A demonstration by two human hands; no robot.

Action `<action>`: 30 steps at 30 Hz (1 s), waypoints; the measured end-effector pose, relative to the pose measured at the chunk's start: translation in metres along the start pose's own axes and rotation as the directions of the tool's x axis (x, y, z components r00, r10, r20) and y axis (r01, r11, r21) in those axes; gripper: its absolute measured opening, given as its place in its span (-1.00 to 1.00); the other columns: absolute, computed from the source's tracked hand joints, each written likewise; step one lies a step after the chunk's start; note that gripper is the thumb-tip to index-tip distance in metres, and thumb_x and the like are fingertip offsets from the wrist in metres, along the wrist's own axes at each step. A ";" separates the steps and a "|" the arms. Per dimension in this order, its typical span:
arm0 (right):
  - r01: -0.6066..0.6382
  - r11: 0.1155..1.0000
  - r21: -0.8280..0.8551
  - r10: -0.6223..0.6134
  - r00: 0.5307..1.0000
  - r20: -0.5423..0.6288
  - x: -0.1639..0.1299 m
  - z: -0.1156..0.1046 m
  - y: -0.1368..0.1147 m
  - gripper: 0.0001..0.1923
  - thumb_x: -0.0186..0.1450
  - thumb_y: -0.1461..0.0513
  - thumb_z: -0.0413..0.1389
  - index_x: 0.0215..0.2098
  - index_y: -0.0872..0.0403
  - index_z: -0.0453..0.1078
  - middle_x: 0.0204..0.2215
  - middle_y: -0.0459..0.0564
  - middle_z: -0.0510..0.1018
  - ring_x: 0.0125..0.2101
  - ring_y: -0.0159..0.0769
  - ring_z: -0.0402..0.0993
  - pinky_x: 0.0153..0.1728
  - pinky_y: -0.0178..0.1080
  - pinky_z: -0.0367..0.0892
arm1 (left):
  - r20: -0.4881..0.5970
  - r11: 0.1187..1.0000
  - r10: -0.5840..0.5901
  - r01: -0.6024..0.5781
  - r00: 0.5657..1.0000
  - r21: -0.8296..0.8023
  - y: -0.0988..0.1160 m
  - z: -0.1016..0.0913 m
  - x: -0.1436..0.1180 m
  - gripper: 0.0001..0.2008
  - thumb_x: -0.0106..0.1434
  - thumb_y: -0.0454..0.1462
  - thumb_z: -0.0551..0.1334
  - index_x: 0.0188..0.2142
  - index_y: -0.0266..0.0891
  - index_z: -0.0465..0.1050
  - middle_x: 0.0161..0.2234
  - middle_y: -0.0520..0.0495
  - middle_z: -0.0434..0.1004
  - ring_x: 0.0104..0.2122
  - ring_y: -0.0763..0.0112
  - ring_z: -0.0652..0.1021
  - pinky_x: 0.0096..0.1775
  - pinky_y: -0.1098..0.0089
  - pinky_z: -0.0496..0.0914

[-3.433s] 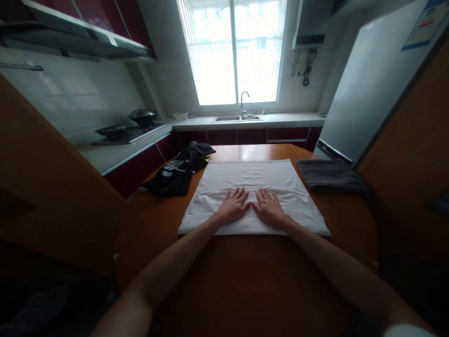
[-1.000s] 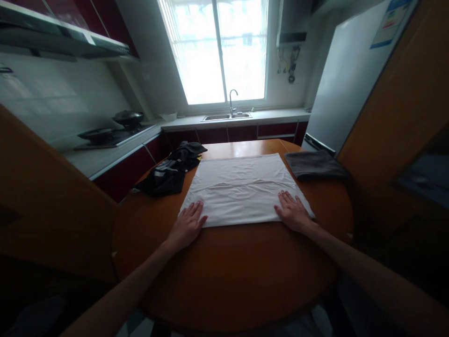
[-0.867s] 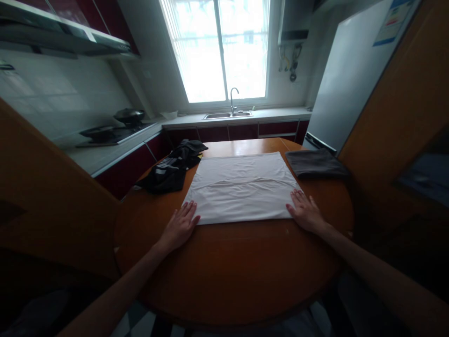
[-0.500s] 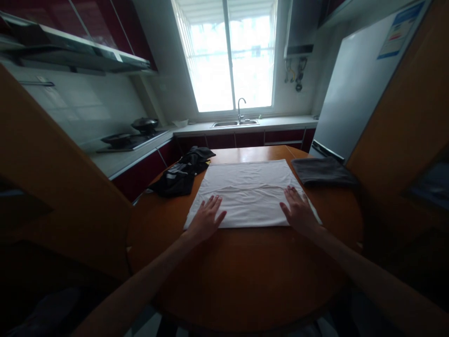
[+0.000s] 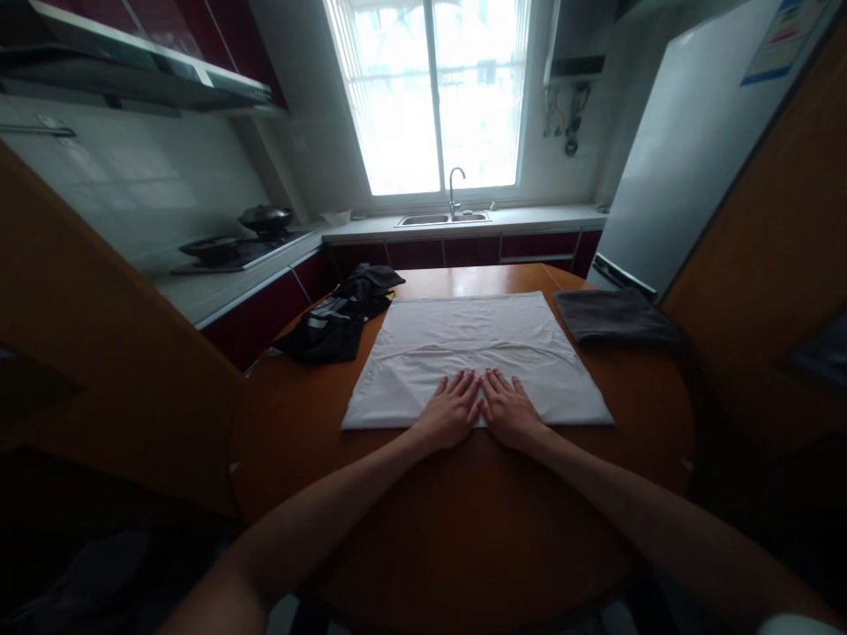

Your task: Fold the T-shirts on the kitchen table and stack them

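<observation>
A white cloth, probably a garment, [image 5: 476,322] lies spread on the wooden table [image 5: 490,520], with a raised crease running across its middle. My left hand [image 5: 453,410] rests flat on the cloth near its front edge, fingers stretched out. Beside it, my right hand [image 5: 509,407] also lies flat on the fabric. The thumbs and index fingers of both hands come together at the cloth's centre. Neither hand grips anything.
A crumpled black garment [image 5: 337,317] lies at the table's left, and a folded dark grey cloth [image 5: 615,316] at its right. Behind stand a counter with a sink [image 5: 423,220], a stove with pans [image 5: 265,219] and a fridge [image 5: 688,150].
Both hands have moved inward from the sides of the white cloth to meet at its front middle. The black garment and grey cloth stay in place.
</observation>
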State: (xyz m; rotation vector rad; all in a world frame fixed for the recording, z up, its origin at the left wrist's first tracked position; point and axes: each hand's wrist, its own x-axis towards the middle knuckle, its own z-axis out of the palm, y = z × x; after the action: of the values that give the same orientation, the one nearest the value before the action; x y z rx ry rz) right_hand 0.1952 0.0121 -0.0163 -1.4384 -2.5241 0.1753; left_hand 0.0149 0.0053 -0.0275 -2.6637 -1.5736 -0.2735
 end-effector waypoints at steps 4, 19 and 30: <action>-0.029 0.999 -0.023 0.029 0.999 -0.025 -0.001 -0.002 0.000 -0.37 0.46 0.14 -0.16 0.42 0.27 0.05 0.43 0.21 0.02 0.42 -0.05 -0.11 0.36 0.11 -0.17 | 0.002 1.000 0.006 -0.006 1.000 0.017 0.003 -0.007 0.000 -0.43 0.52 -0.08 -0.12 0.41 -0.28 0.06 0.43 -0.24 -0.01 0.42 0.08 0.04 0.34 -0.09 -0.03; -0.151 0.974 -0.167 0.138 0.986 -0.088 -0.064 -0.012 0.117 -0.32 0.50 -0.04 -0.28 0.41 0.16 0.11 0.41 0.15 0.10 0.41 -0.08 -0.04 0.36 0.10 -0.10 | 0.032 0.982 -0.171 0.167 0.985 0.093 -0.121 -0.038 -0.106 -0.36 0.49 0.08 -0.13 0.44 -0.07 -0.04 0.43 -0.09 -0.06 0.42 0.11 0.04 0.34 -0.03 0.01; -0.070 0.995 -0.073 0.067 0.997 -0.043 -0.084 -0.020 0.167 -0.34 0.49 -0.06 -0.27 0.43 0.05 0.09 0.42 0.09 0.07 0.41 -0.09 -0.07 0.35 0.11 0.00 | 0.039 0.974 -0.189 0.192 0.981 -0.121 -0.164 -0.053 -0.163 -0.28 0.39 0.16 0.06 0.40 -0.10 0.10 0.40 -0.08 0.08 0.39 0.10 0.14 0.35 0.02 0.07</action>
State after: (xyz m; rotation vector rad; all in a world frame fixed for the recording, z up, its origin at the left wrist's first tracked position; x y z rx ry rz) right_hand 0.3803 0.0251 -0.0450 -1.5423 -2.4749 0.0632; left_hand -0.2124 -0.0626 -0.0127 -2.6163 -1.8849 -0.3541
